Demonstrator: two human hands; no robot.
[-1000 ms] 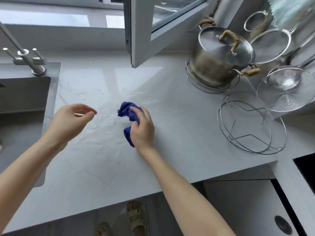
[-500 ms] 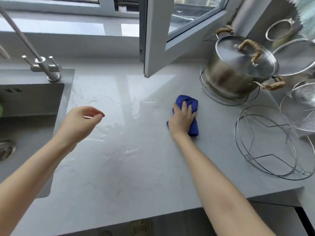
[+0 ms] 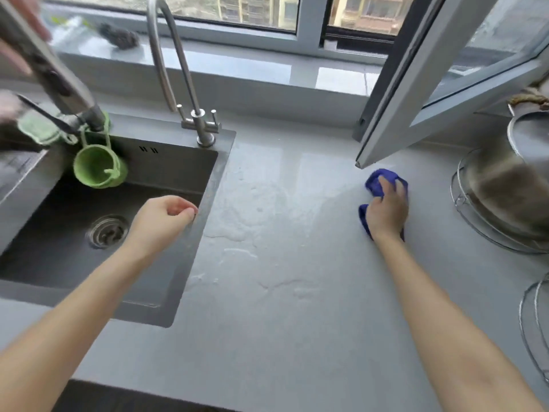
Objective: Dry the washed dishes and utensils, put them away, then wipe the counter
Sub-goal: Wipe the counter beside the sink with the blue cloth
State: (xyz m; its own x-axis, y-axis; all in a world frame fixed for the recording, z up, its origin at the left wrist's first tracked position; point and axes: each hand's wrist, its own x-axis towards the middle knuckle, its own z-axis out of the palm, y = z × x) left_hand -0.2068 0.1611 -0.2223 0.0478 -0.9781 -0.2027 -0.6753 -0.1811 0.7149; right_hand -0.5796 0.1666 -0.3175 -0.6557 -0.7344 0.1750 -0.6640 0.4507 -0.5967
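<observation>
Much of the blue cloth (image 3: pixel 377 181) is covered by the right hand (image 3: pixel 387 214), and only its far fold and a strip beside the wrist are seen. The steel pot (image 3: pixel 511 185) is blurred and cut off by the right edge, as is the wire rack (image 3: pixel 534 328) nearer the viewer. The tap head (image 3: pixel 59 84) at upper left is smeared by blur, and the dark object (image 3: pixel 118 38) on the sill (image 3: pixel 237 63) cannot be identified.

Home kitchen: steel sink (image 3: pixel 178 281), tap (image 3: pixel 178 69), grey counter (image 3: pixel 297 337), lidded pot (image 3: pixel 511 185), window.
</observation>
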